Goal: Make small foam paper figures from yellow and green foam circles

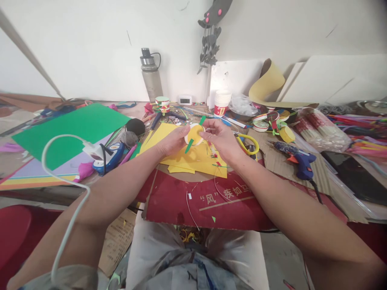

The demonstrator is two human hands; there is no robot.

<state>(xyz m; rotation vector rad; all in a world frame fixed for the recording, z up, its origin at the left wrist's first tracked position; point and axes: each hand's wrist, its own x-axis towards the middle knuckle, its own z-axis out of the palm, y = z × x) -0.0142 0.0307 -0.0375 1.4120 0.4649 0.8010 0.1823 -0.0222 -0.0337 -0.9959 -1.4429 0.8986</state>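
Note:
A small round disc (194, 136) with a yellow face and a white rim is held above the yellow paper sheets (208, 166). Green paper strips (189, 146) stick out from its lower left and its top. My left hand (177, 139) is closed on the disc's left edge. On the opposite side, my right hand (222, 139) pinches the right edge, its thumb over the yellow face. Small paper scraps lie on the sheets below my right hand. The disc's back and some fingertips are hidden.
Yellow-handled scissors (250, 146) lie right of my right hand. Farther right are a blue glue gun (298, 159) and a black phone (355, 175). Paper cups (222, 104) and a bottle (151, 76) stand behind. Green paper (72, 131) and a white cable (69, 225) are left.

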